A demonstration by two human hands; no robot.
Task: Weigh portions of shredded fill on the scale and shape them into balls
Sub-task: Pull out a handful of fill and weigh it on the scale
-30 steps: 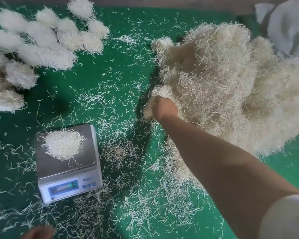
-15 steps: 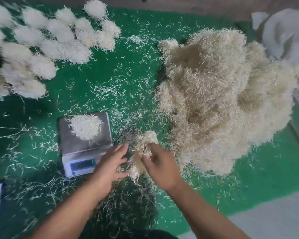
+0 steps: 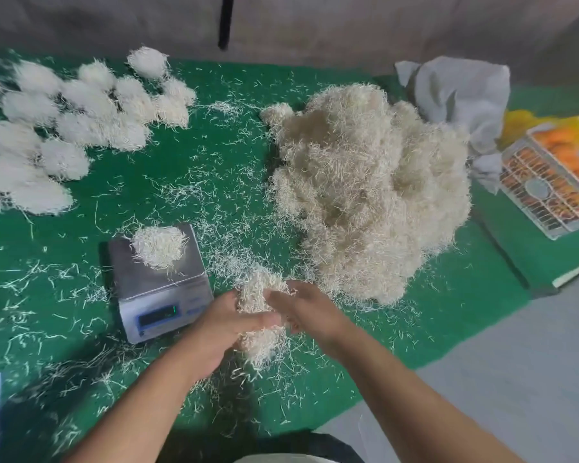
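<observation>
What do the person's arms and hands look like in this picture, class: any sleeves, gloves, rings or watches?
Both the left hand and the right hand are bare: no gloves, rings or watches show. Both forearms are uncovered too, with no sleeve in view anywhere along them.

Pale shredded clump (image 3: 260, 315) gripped between hands; portion (image 3: 158, 246) on scale (image 3: 163, 285).

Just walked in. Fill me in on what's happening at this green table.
A person holds a clump of shredded fill between the left hand and right hand, near the scale. A small portion sits on the scale's platform. The big loose pile lies to the right; finished balls are clustered at far left.
</observation>
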